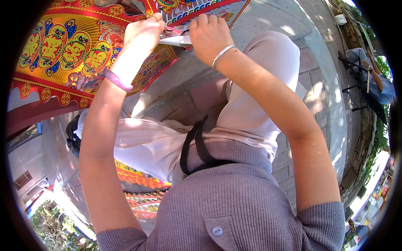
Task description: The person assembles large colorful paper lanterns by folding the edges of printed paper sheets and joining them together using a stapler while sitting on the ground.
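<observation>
- Left hand (144,33), eleven o'clock: fingers curled at the edge of the decorated panel (52,48); cannot tell whether its grip is closed on anything.
- Right hand (210,38), twelve o'clock: fingers bent; its grip is hidden too, so cannot tell.
- White strip (178,40): between both hands, just before twelve.
- Decorated panel: red and gold, ten o'clock.
- Black bag (73,136): nine o'clock.
- Seated person (380,90): between two and three.

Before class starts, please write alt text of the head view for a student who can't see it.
A person's left hand and right hand flank a white piece beside an ornate red-and-gold panel. Below are pale trousers and a grey top; another person is far right.
</observation>
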`<control>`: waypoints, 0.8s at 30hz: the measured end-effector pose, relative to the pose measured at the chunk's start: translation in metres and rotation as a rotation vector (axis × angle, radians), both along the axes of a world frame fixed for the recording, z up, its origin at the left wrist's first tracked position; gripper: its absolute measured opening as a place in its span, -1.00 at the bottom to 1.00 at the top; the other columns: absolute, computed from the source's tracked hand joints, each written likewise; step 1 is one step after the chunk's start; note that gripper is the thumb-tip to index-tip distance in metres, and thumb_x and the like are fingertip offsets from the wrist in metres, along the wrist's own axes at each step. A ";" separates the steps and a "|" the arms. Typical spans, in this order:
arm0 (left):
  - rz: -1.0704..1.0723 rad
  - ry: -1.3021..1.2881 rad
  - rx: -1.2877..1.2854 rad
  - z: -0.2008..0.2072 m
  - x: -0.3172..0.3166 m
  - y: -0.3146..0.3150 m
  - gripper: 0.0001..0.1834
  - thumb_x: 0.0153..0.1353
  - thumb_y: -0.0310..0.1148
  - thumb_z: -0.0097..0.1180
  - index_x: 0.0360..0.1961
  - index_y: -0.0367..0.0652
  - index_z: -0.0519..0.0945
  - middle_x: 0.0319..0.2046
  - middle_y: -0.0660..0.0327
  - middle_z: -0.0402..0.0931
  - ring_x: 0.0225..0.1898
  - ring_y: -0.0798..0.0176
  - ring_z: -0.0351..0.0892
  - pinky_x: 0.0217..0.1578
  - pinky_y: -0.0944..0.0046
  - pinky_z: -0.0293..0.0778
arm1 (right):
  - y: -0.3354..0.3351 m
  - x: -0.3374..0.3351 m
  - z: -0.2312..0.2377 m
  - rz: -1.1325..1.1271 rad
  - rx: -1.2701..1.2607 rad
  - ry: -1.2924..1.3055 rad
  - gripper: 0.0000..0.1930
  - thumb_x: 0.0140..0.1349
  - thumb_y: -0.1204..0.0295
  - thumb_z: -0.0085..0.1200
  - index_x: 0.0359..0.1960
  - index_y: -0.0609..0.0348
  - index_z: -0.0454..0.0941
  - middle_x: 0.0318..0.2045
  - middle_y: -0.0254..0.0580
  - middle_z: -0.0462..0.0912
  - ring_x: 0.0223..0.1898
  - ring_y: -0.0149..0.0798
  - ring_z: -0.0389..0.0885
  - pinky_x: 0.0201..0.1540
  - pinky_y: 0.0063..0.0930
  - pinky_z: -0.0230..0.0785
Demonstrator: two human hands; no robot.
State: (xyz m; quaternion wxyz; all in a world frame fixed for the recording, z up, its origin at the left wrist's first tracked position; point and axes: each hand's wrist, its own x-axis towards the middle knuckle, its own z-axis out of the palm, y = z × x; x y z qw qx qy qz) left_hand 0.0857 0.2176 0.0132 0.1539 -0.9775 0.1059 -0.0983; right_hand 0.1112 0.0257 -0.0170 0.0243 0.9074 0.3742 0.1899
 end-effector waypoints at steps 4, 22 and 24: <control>-0.003 -0.018 -0.029 -0.001 -0.001 -0.001 -0.88 0.11 -0.43 -0.05 -0.37 -0.08 0.55 -0.23 0.25 0.53 -0.24 0.05 0.59 -0.29 0.11 0.52 | -0.001 -0.002 0.001 -0.006 0.011 0.012 -0.76 0.14 0.29 0.07 -0.23 0.14 0.58 -0.27 -0.15 0.53 -0.20 -0.14 0.51 -0.19 -0.30 0.32; -0.073 -0.027 -0.036 -0.005 0.003 0.005 -0.92 0.08 -0.46 -0.02 -0.39 -0.14 0.51 -0.31 0.19 0.49 -0.31 0.03 0.59 -0.36 0.07 0.53 | -0.002 0.018 0.003 0.042 0.019 0.119 -0.76 -0.08 0.42 0.19 -0.33 0.19 0.54 -0.36 -0.14 0.56 -0.27 -0.18 0.61 -0.21 -0.34 0.46; -0.089 -0.056 -0.031 -0.004 0.002 0.005 -0.92 0.08 -0.46 -0.02 -0.39 -0.15 0.51 -0.30 0.19 0.49 -0.32 0.02 0.58 -0.36 0.07 0.53 | -0.003 0.021 0.000 0.075 0.037 0.103 -0.76 -0.10 0.45 0.18 -0.33 0.18 0.52 -0.37 -0.16 0.55 -0.28 -0.17 0.60 -0.21 -0.32 0.46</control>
